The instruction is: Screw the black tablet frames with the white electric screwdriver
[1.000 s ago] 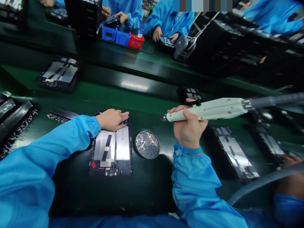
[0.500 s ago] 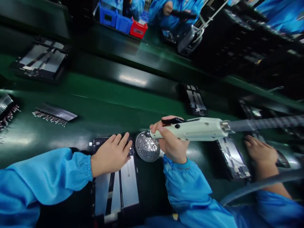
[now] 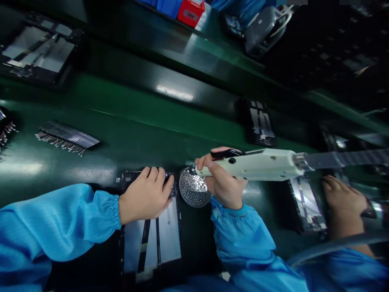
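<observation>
My left hand [image 3: 148,194] rests on the top part of an opened tablet [image 3: 170,239], its fingers bent over the upper edge. Silvery battery faces with dark flat cables show below the hand. In my right hand [image 3: 226,182] is a pale electric screwdriver [image 3: 261,164] with a black lever; the fingers wrap round its front end. Its tip reaches over a round dish [image 3: 196,196] of small shiny pieces, likely screws, right of the tablet. I cannot make out whether the tip touches them.
Bundled wired strips [image 3: 69,136] lie at the left. Other opened tablets [image 3: 39,48] stand on the bench, one [image 3: 261,121] behind the screwdriver and another [image 3: 306,202] beside a co-worker's hand [image 3: 343,198]. A grey cable [image 3: 328,247] crosses lower right. A red bin [image 3: 191,12] sits across the bench.
The camera view has tilted down, so the far side has slid upward. My left fingers, flat and spread before, now bend over the tablet's edge. The screwdriver stays over the dish.
</observation>
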The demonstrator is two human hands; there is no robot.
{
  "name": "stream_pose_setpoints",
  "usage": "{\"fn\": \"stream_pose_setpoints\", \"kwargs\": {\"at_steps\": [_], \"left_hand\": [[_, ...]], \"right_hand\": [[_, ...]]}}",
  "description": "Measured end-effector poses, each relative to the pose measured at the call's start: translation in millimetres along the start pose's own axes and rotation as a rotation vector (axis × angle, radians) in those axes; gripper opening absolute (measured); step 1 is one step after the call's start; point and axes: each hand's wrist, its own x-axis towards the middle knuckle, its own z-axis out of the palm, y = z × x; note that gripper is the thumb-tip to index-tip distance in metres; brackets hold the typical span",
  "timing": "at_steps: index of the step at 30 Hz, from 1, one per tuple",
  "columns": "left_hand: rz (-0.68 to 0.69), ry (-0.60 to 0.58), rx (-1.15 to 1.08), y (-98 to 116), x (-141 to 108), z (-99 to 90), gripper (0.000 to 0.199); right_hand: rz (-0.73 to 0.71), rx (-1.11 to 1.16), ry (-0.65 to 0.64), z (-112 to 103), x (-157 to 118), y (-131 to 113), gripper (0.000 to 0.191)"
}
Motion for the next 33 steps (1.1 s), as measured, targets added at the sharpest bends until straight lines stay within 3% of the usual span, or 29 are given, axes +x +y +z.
{"fn": "stream_pose_setpoints", "kwargs": {"at_steps": [26, 33], "left_hand": [[0.030, -0.015, 0.037, 1, 1, -4.6, 0.051], [0.020, -0.021, 0.013, 3, 1, -3.7, 0.052]], "right_hand": [[-0.027, 0.029, -0.027, 0, 1, 3, 0.017], [-0.185, -0.006, -0.025, -3, 0, -33, 0.026]]}}
